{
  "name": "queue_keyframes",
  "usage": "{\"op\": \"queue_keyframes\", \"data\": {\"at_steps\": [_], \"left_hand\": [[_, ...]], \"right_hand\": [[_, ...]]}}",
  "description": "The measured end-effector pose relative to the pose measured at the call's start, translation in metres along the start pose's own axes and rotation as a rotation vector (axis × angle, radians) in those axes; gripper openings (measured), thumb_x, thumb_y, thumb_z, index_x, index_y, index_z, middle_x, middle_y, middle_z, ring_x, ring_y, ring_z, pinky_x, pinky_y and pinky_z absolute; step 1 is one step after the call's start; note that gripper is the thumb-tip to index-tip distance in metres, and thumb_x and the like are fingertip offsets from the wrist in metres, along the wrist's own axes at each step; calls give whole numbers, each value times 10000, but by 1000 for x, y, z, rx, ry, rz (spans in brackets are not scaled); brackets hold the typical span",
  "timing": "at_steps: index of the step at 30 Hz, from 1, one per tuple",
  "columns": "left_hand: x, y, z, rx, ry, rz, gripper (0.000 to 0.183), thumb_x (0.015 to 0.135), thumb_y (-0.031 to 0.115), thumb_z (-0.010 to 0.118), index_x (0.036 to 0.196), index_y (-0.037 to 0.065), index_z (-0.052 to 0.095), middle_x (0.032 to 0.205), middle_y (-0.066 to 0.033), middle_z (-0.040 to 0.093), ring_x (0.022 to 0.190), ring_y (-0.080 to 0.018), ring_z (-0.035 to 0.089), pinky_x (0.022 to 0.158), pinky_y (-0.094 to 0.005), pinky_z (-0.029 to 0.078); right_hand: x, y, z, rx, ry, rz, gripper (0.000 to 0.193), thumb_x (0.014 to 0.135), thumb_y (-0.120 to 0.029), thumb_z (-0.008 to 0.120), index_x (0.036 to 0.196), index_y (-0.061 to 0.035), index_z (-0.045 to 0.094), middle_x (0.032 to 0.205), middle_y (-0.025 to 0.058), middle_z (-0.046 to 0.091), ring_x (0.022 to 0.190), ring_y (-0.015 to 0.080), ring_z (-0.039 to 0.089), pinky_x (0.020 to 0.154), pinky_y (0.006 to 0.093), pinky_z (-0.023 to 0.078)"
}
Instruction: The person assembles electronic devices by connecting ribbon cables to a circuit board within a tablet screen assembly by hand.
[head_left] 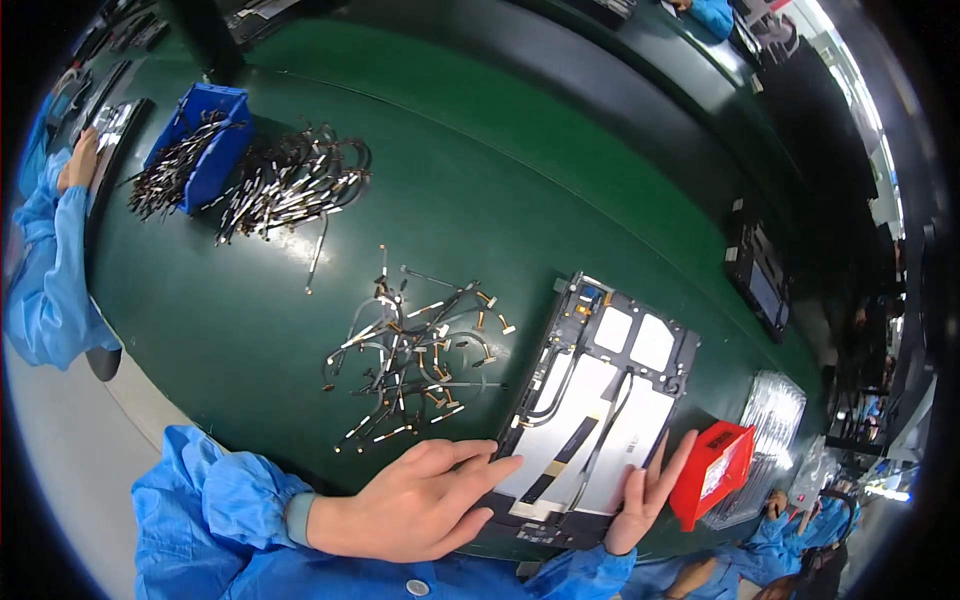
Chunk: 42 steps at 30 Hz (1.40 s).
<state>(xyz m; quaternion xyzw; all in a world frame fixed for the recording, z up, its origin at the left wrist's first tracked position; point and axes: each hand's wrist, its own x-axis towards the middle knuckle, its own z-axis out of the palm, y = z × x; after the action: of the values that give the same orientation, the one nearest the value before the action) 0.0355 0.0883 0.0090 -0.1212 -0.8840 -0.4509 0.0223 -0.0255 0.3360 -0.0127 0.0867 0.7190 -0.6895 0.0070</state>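
Note:
In front of me lies an opened, flat electronic device (pixel 650 400) with a black frame, white and silver panels and black cables across its middle. My left hand (pixel 405 500) is at its left edge, fingers stretched out and apart, the fingertips at the frame. At the lower right edge is my right hand (pixel 640 500), its fingers extended along the side and its thumb over the silver panel. Neither hand is closed around anything. To the left of the device lies a loose spread of thin black cables (pixel 405 350) with small gold and white connectors.
A blue bin (pixel 215 150) full of cables stands at the far left beside a larger cable heap (pixel 295 185). A red bin (pixel 712 475) and clear plastic trays (pixel 770 420) are at right. Another device (pixel 757 270) lies farther back. Co-workers' blue sleeves (pixel 60 270) show at both sides.

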Motion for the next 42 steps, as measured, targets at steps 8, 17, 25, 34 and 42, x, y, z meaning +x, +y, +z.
{"op": "queue_keyframes", "data": {"at_steps": [8,17,25,34,42], "left_hand": [[63,-67,-48,597,152,228,209,690,117,668,896,83,661,898,-26,609,860,-185,578,710,-325,441],[87,-85,-13,723,170,449,42,687,136,620,659,107,610,725,-11,526,767,-165,534,669,-294,404],[102,-83,-31,537,373,350,80,726,142,663,671,104,619,702,-12,559,730,-174,548,678,-317,408],[106,-73,-57,-879,290,-28,134,893,92,649,949,-18,702,901,-61,638,816,-102,646,656,-219,503],[51,-41,-58,-702,-106,-224,318,970,169,520,1199,-42,587,1004,-142,708,945,-194,680,837,-317,530]], "right_hand": [[123,-22,36,99,-228,-172,683,930,-66,543,1526,-102,210,1522,263,248,1359,271,370,1102,332,309],[290,-13,157,180,-172,-197,620,904,-70,623,1460,-57,349,1446,198,415,1285,228,451,1040,305,377],[242,-37,151,-144,-272,-502,328,877,50,553,1196,-1,614,1197,83,633,1063,167,594,951,302,456],[89,-30,147,-29,-732,-189,231,849,24,685,1079,35,674,1020,92,678,927,151,646,829,268,540],[64,-55,130,51,-554,-72,197,864,-1,681,1051,63,676,869,113,707,749,152,677,693,254,558]]}}
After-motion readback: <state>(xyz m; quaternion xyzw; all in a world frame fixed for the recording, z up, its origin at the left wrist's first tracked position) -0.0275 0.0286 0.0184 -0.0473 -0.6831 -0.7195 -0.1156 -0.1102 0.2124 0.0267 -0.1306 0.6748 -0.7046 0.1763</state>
